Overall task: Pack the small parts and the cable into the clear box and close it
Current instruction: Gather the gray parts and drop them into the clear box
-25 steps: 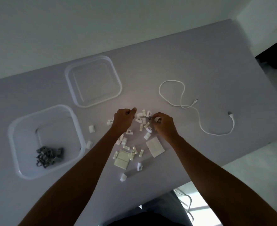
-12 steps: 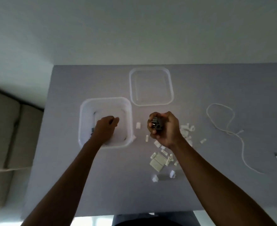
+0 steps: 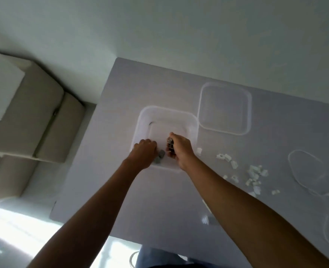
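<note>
The clear box (image 3: 165,115) stands open on the grey table (image 3: 121,190). Both my hands reach into it. My right hand (image 3: 179,149) is closed around a bunch of small grey parts (image 3: 170,145) over the box. My left hand (image 3: 145,149) is inside the box at its left, fingers curled down; what it holds is hidden. A few grey parts (image 3: 159,156) lie in the box between the hands. White small parts (image 3: 253,176) are scattered on the table to the right. The white cable (image 3: 305,171) lies looped at the far right.
The clear lid (image 3: 224,108) lies flat just right of and behind the box. A beige sofa (image 3: 24,120) stands off the table's left edge. One white part (image 3: 205,220) lies near the table's front edge, under my right forearm.
My right hand has carried its grey parts from the table into the box. My left hand has stayed in the box. The view has swung left.
</note>
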